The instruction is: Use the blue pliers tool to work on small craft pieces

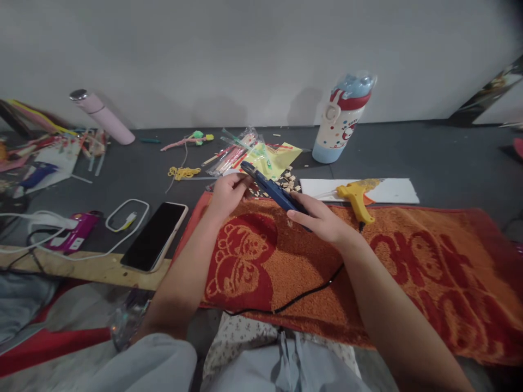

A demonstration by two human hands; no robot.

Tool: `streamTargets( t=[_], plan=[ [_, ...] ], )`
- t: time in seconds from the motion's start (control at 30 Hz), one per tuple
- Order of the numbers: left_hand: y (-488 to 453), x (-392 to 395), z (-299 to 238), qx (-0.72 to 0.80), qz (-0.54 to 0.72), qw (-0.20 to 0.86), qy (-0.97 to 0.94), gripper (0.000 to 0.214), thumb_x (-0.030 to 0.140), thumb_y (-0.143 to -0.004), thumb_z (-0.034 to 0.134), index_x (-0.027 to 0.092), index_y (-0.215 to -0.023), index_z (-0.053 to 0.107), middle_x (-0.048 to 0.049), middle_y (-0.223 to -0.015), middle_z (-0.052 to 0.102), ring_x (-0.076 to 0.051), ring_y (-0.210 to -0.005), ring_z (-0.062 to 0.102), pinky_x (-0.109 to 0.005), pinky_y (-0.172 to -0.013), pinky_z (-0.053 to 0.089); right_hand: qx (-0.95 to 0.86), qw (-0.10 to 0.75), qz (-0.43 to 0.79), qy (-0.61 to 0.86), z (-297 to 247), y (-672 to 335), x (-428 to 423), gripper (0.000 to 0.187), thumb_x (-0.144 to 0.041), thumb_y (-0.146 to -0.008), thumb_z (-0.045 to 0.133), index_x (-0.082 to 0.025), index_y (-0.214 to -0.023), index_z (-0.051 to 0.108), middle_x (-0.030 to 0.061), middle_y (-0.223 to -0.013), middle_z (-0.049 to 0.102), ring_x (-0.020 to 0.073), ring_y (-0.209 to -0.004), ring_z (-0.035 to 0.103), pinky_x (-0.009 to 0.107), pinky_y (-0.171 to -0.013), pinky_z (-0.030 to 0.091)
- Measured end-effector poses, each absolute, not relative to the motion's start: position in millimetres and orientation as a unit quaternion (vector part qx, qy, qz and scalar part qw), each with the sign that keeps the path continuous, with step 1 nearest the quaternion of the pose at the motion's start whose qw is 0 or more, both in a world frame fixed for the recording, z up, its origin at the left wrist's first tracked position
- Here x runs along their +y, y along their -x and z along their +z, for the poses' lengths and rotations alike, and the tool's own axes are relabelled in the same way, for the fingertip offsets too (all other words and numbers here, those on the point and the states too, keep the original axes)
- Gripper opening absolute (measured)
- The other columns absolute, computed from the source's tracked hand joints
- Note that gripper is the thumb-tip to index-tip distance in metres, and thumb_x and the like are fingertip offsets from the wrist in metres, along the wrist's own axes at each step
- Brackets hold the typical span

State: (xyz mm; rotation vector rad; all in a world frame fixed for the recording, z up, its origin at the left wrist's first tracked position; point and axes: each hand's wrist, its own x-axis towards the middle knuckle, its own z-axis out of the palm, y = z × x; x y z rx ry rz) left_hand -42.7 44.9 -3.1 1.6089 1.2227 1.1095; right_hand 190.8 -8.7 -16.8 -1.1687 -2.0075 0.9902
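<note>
My right hand (321,218) is wrapped around a long dark blue hand tool (272,188), tilted with its far end up and to the left. Its exact kind is not clear from this angle. My left hand (231,193) is closed, thumb and fingers pinched together, right by the tool's far end; what they pinch is hidden. Both hands are above the far edge of an orange and red towel (310,261). Small cut wooden pieces (288,182) lie scattered behind and below the tool.
A yellow glue gun (356,198) rests on a white board (394,190), its black cord crossing the towel. Behind stands a cartoon bottle (343,122). Plastic-wrapped sticks (232,155), yellow yarn (183,173), a phone (155,237), a pink flask (104,117) and a purple power strip (79,231) are leftward.
</note>
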Motion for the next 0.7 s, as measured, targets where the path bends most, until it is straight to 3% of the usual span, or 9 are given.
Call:
streamTargets(
  t=[0.2,0.43,0.7],
  plan=[
    [53.6,52.6,-8.7,0.416,0.457,0.487,-0.617,0.041,0.051,-0.067,0.074,0.017,-0.088,0.065,-0.0041,-0.077,0.070,-0.015,-0.065,0.065,-0.024,-0.054,0.051,-0.736,0.313,0.422,0.427,-15.2,-195.3,-10.3,0.057,-0.056,-0.083,0.056,-0.017,-0.124,0.056,0.0112,-0.116,0.065,0.0280,-0.103,0.060,0.041,-0.089,0.047],
    [56.9,52.5,-10.1,0.399,0.467,0.524,-0.590,0.042,0.052,-0.059,0.079,0.017,-0.070,0.059,0.0009,-0.055,0.060,-0.009,-0.043,0.052,-0.023,-0.040,0.039,-0.710,0.299,0.485,0.413,-9.5,-198.0,-14.4,0.057,-0.052,-0.081,0.059,-0.018,-0.126,0.056,0.0107,-0.120,0.064,0.0295,-0.108,0.059,0.042,-0.091,0.046],
    [47.5,51.3,-5.8,0.450,0.476,0.460,-0.599,0.034,0.047,-0.065,0.076,0.015,-0.065,0.064,-0.0006,-0.055,0.063,-0.011,-0.047,0.058,-0.024,-0.047,0.048,-0.758,0.287,0.374,0.451,-11.7,-196.2,-8.1,0.056,-0.059,-0.081,0.055,-0.015,-0.116,0.058,0.0123,-0.107,0.066,0.0312,-0.098,0.060,0.043,-0.084,0.047]
  ],
)
